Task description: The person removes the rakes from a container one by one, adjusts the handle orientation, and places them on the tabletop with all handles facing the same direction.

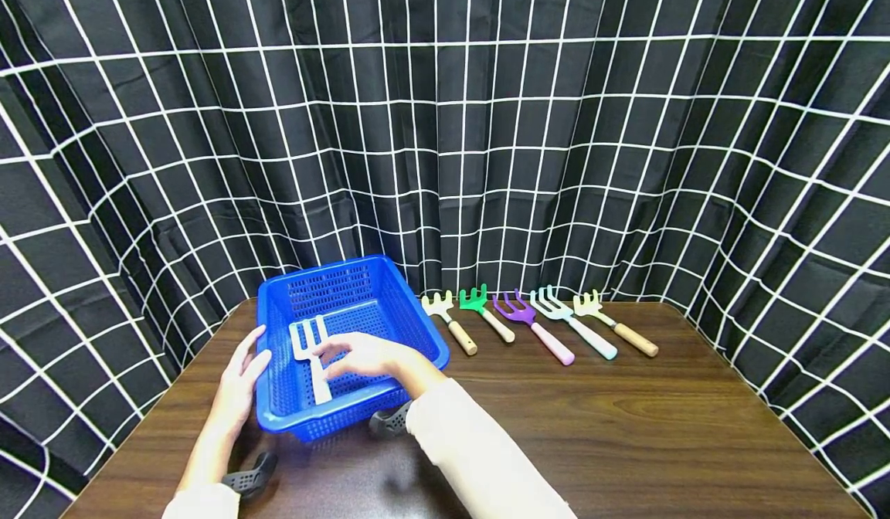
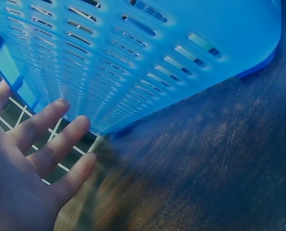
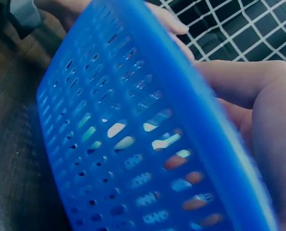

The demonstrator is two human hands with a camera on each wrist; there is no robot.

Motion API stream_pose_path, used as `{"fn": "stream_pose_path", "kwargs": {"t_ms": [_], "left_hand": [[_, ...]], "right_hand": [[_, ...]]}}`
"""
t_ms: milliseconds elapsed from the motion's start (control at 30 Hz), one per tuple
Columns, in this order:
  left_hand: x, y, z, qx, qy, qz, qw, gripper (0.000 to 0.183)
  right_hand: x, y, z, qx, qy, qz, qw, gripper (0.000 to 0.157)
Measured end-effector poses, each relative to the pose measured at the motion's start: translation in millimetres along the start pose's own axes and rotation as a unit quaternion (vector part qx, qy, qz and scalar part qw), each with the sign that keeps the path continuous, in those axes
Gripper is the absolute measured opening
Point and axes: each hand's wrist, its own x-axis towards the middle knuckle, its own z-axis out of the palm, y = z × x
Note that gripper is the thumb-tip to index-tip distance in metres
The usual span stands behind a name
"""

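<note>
A blue plastic basket (image 1: 420, 310) with slotted walls stands on the left of the table. Inside it, a white hand rake (image 1: 320, 384) leans with its tines toward the far left and its handle toward the near wall. My right hand (image 1: 361, 354) reaches over the near rim and pinches the rake by its handle, near the neck. Through the slots in the right wrist view, pieces of the pale handle (image 3: 116, 129) show beside my fingertips. My left hand (image 1: 236, 391) is at the basket's left side, its fingers (image 2: 61, 144) spread and fairly straight along the outer wall.
To the right of the basket, several hand rakes lie in a row: a cream one (image 1: 462, 337), a green one (image 1: 475, 300), a purple and pink one (image 1: 552, 343), a pale blue one (image 1: 591, 339) and another cream one (image 1: 636, 340). A black grid curtain (image 1: 487, 156) hangs behind the wooden table (image 1: 626, 442).
</note>
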Motion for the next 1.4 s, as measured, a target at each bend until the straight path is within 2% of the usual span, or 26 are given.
{"fn": "stream_pose_path", "kwargs": {"t_ms": [167,400,567,700,933,1167,1400], "left_hand": [[-0.2,0.1,-1.6,0.000,0.002,-0.003,1.0000,0.054],[-1.3,2.4,-2.4,0.000,0.005,0.003,1.0000,0.053],[-2.4,1.3,-1.3,0.001,0.001,0.008,1.0000,0.054],[-2.7,0.7,-1.4,0.008,0.006,0.009,0.9999,0.053],[-1.3,-0.9,-0.8,0.009,0.005,0.005,0.9999,0.053],[-1.4,-0.7,1.5,-0.003,0.012,0.002,0.9999,0.052],[0.7,-2.0,1.5,-0.002,0.012,0.002,0.9999,0.052]], "right_hand": [[10,2,6.6,-0.008,-0.022,0.030,0.999,0.044],[16,-2,12.4,-0.041,-0.032,0.032,0.998,0.039],[19,-6,18.2,-0.048,-0.056,0.036,0.997,0.038],[19,-5,19.8,-0.097,-0.072,0.045,0.992,0.037],[19,-1,15.6,-0.161,-0.038,0.058,0.985,0.029],[18,2,14.4,-0.179,-0.007,0.073,0.981,0.024],[17,2,10.6,-0.233,0.044,0.090,0.967,0.019]]}}
